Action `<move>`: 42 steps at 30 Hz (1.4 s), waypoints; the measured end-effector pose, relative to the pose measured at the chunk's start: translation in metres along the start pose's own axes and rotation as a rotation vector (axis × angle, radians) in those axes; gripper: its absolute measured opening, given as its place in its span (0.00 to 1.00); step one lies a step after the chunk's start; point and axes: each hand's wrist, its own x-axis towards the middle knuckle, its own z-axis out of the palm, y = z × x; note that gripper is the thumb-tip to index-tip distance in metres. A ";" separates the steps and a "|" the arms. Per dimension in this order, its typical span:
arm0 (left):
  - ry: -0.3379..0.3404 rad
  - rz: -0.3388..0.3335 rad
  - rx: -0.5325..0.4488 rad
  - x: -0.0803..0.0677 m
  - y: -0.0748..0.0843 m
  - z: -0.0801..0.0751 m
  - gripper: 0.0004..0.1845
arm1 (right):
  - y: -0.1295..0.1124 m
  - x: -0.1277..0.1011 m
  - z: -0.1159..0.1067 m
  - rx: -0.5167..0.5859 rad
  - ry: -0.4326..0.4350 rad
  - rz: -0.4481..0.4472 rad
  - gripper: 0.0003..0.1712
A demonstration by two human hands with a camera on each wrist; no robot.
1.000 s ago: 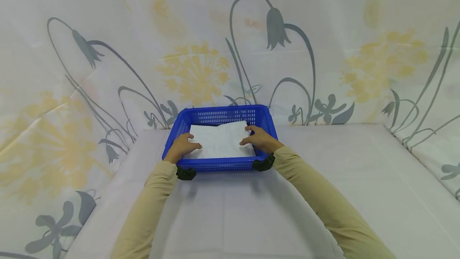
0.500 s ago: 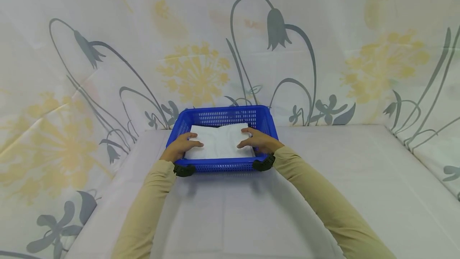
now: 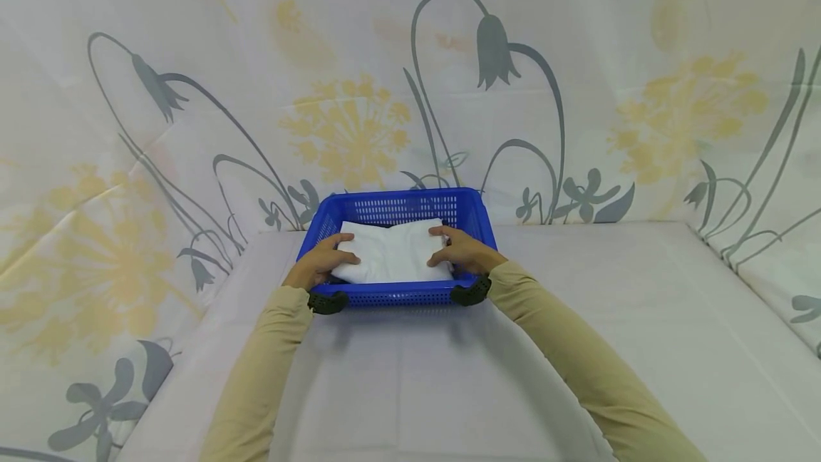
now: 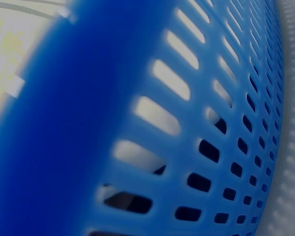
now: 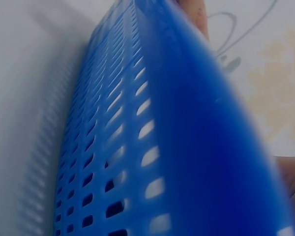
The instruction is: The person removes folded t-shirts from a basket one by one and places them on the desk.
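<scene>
In the head view, a folded white cloth (image 3: 394,252) lies in a blue plastic basket (image 3: 391,288) with slotted walls. My left hand (image 3: 323,260) grips the cloth's left side, thumb on top near the front and fingers farther back. The right side is gripped by my right hand (image 3: 466,251) in a mirrored way. Between the hands the cloth bulges slightly, and its front left corner is drawn in. The fingertips under its sides are hidden. Both wrist views are filled mostly by the basket's outer wall (image 4: 64,123), with part of the right hand (image 5: 292,179) showing past the rim.
Dark material shows under the cloth at its back and front left edges. The basket stands on a table covered in white cloth (image 3: 609,305), close to a flowered curtain (image 3: 359,41) behind it. Dark wrist mounts (image 3: 470,291) hang at the basket's front rim.
My hands have drawn in on the white cloth from both sides. It lay flatter before; now its left side is bunched and lifted at the front left corner. The basket stays put.
</scene>
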 end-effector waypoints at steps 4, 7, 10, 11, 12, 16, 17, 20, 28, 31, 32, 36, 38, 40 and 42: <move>-0.003 0.022 -0.027 -0.002 0.000 0.000 0.39 | -0.001 -0.001 0.000 0.000 0.008 -0.033 0.46; -0.003 0.035 -0.045 -0.004 0.001 0.000 0.39 | -0.003 -0.003 0.000 0.003 0.012 -0.049 0.46; 0.002 0.045 -0.042 -0.004 0.002 0.000 0.40 | -0.003 -0.004 -0.001 0.009 0.014 -0.056 0.46; 0.005 0.051 -0.037 -0.004 0.002 0.000 0.39 | -0.003 -0.004 -0.001 0.015 0.015 -0.057 0.46; 0.011 0.055 -0.032 -0.005 0.002 0.000 0.39 | -0.003 -0.004 -0.001 0.021 0.016 -0.059 0.46; 0.036 0.073 -0.030 -0.006 0.002 0.000 0.39 | -0.003 -0.005 -0.001 0.038 0.017 -0.069 0.46; 0.042 0.074 -0.037 -0.007 0.003 0.000 0.39 | -0.003 -0.005 -0.002 0.047 0.020 -0.071 0.46; 0.042 0.081 -0.053 -0.008 0.005 0.000 0.40 | -0.005 -0.006 -0.002 0.093 0.033 -0.076 0.46; 0.042 0.119 -0.085 -0.012 0.016 0.000 0.41 | -0.010 -0.010 -0.007 0.103 0.093 -0.121 0.47; 0.061 0.135 -0.088 -0.011 0.016 0.001 0.41 | -0.011 -0.011 -0.009 0.084 0.117 -0.136 0.48; 0.066 0.140 -0.086 -0.011 0.016 0.002 0.41 | -0.011 -0.011 -0.009 0.080 0.125 -0.141 0.48; 0.079 0.118 -0.085 -0.013 0.019 0.003 0.40 | -0.013 -0.012 -0.011 0.044 0.153 -0.164 0.48; 0.068 0.103 -0.091 -0.014 0.020 0.004 0.40 | -0.014 -0.014 -0.012 0.035 0.154 -0.171 0.48; 0.054 0.086 -0.098 -0.015 0.022 0.004 0.40 | -0.015 -0.016 -0.013 0.031 0.149 -0.172 0.47; 0.044 0.079 -0.097 -0.017 0.023 0.005 0.40 | -0.016 -0.017 -0.014 0.039 0.145 -0.166 0.47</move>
